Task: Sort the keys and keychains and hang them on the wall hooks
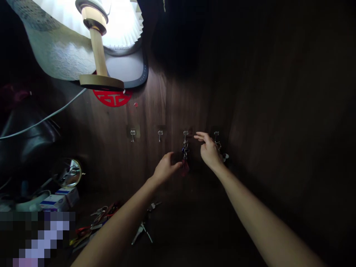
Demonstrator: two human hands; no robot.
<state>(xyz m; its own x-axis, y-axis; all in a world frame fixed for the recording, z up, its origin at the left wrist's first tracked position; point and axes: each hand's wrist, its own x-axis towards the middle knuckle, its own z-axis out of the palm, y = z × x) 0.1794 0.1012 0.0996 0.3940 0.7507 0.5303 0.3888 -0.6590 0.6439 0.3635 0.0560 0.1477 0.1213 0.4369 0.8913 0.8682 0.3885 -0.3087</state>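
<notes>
A bunch of keys with a dark red tag [185, 167] hangs from the third metal hook [185, 133] on the dark wood panel. Just left of it is my left hand [164, 170], its thumb stretched to the tag's edge and apart from the fingers; I cannot tell whether it touches. My right hand [210, 151] is open, fingers extended leftward between the third and fourth hooks. Partly hidden behind it, another key bunch [226, 157] hangs from the fourth hook [216, 133]. The first hook [132, 134] and second hook [160, 134] carry nothing.
A lit lamp [97, 52] glows at upper left near a red paper cutout [112, 98]. At lower left stand a round mirror [72, 173] and small boxes [54, 203]. Loose keys [141, 230] lie below, beside a cluttered pile of keys and tools [98, 215].
</notes>
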